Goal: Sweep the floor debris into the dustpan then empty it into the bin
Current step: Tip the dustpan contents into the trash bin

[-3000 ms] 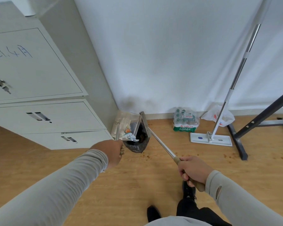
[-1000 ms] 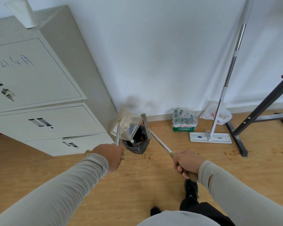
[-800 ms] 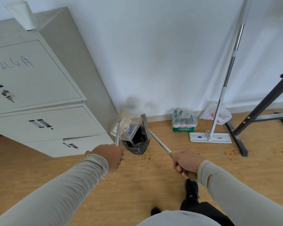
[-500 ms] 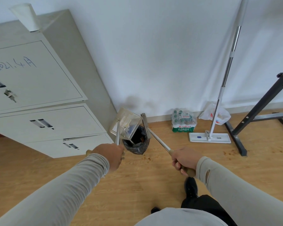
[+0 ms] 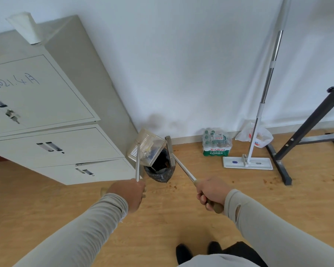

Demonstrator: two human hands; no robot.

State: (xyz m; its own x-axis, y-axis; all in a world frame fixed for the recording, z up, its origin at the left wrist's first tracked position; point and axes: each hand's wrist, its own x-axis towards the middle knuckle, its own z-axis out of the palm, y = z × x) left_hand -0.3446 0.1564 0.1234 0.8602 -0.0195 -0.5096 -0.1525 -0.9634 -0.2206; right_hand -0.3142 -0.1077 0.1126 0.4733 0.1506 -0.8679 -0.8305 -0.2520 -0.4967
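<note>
Metal and stiff but likely light, the dustpan (image 5: 147, 149) hangs tipped over the bag-lined bin (image 5: 159, 169), so keep your left hand (image 5: 128, 193) curled low round its handle while your right hand (image 5: 210, 192) grips the broom (image 5: 178, 162).

Standing at left against the white wall (image 5: 191, 64): a grey metal cabinet (image 5: 52, 120) with drawers, handwriting on its upper door, and a white paper cup (image 5: 25, 28) sitting upside down on top. Resting by the baseboard on the wooden floor (image 5: 172, 218): a shrink-wrapped pack of water bottles (image 5: 217, 142), with a white plastic bag (image 5: 255, 136) lying to its right. Leaning against the wall just in front of the bag: a flat mop (image 5: 248, 162). Angling in from the right edge: a black metal stand (image 5: 305, 130).
</note>
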